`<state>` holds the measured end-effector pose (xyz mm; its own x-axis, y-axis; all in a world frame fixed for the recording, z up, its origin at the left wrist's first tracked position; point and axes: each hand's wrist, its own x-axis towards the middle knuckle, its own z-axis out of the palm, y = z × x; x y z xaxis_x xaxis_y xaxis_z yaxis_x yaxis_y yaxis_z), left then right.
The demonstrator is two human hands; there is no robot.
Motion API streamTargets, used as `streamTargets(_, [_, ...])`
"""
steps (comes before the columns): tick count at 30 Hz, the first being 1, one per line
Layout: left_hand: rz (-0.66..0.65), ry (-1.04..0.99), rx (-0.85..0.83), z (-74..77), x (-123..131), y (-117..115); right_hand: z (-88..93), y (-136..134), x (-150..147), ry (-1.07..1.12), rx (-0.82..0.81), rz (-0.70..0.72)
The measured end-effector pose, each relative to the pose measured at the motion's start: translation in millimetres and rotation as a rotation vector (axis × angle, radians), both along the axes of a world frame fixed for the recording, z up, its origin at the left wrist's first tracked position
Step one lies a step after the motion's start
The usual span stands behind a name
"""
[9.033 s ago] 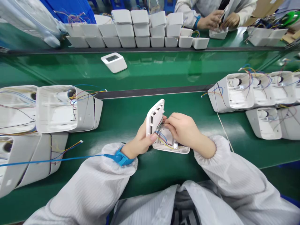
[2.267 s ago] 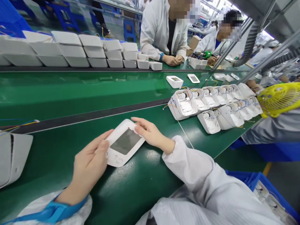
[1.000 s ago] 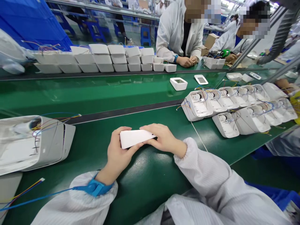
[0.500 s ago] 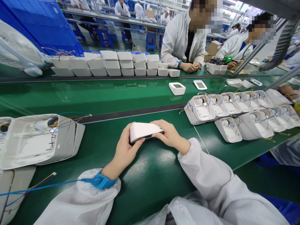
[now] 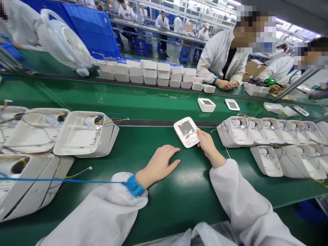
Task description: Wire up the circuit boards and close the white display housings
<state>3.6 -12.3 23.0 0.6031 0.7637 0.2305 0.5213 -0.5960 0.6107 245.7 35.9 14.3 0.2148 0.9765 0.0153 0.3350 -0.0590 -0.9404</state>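
Note:
A white device with a grey screen and buttons [image 5: 186, 132] sits screen-up near the black strip at the far edge of the green bench [image 5: 143, 150]. My right hand [image 5: 208, 146] grips its near right corner with the fingers curled on it. My left hand [image 5: 159, 164] rests flat on the bench, fingers stretched out, holding nothing; a blue wrist strap [image 5: 133, 185] with a blue cord circles that wrist.
Open white housings with coloured wires lie at the left [image 5: 84, 134] and right [image 5: 237, 131]. Two finished devices [image 5: 206, 104] ride the conveyor belt beyond. Stacked white shells [image 5: 156, 75] and a white fan [image 5: 68, 42] stand at the back. Two people in white coats work opposite.
The device was held edge-on in both hands; now it is turned screen-up and moved forward toward the belt by my right hand. My left hand has let go and lies flat.

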Motion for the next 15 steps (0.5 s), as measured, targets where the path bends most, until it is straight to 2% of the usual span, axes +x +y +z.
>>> streamTargets(4, [-0.002,-0.001,0.022,-1.6,0,1,-5.6,19,-9,0.161,0.059,-0.005])
streamTargets(8, [-0.003,0.008,0.030,-3.1,1,1,-12.3,25,-21,0.347,0.176,0.041])
streamTargets(10, [-0.007,0.010,0.035,-3.1,0,0,-14.6,24,-23,0.298,0.179,0.098])
streamTargets(15, [-0.004,0.015,0.046,-1.0,0,0,-15.9,19,-24,0.010,0.172,0.244])
